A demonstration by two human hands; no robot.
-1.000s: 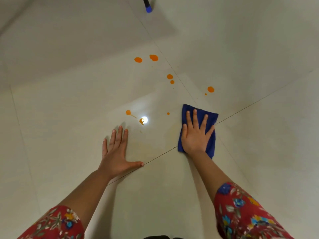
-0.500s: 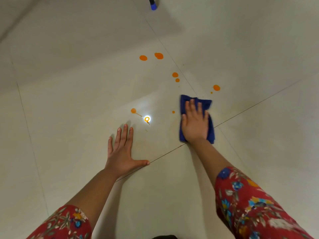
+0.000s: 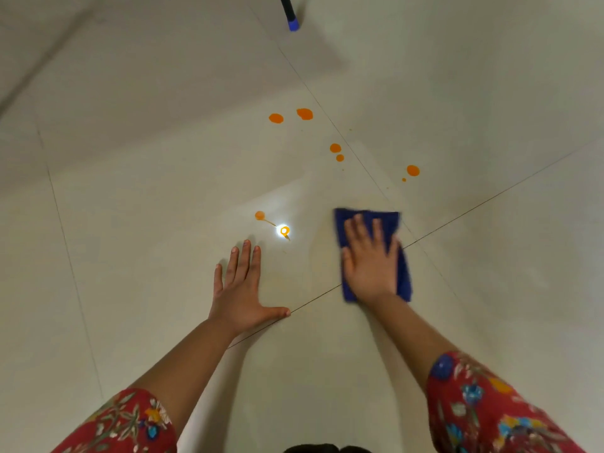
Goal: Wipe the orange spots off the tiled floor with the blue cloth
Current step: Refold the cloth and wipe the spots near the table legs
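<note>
My right hand (image 3: 369, 263) has slid the blue cloth (image 3: 372, 253) leftward, and the small orange dot that sat beside it is gone — wiped, I think, though blur hides detail. Palm flat, fingers together, pressing it down. Its long axis runs away from me; seven-odd orange spots (image 3: 304, 113) remain.

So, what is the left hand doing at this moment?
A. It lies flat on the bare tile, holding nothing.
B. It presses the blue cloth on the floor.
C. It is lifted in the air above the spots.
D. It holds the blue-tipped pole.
A: the left hand lies palm down on the bare floor with fingers spread, while the cloth is under the right hand.
</note>
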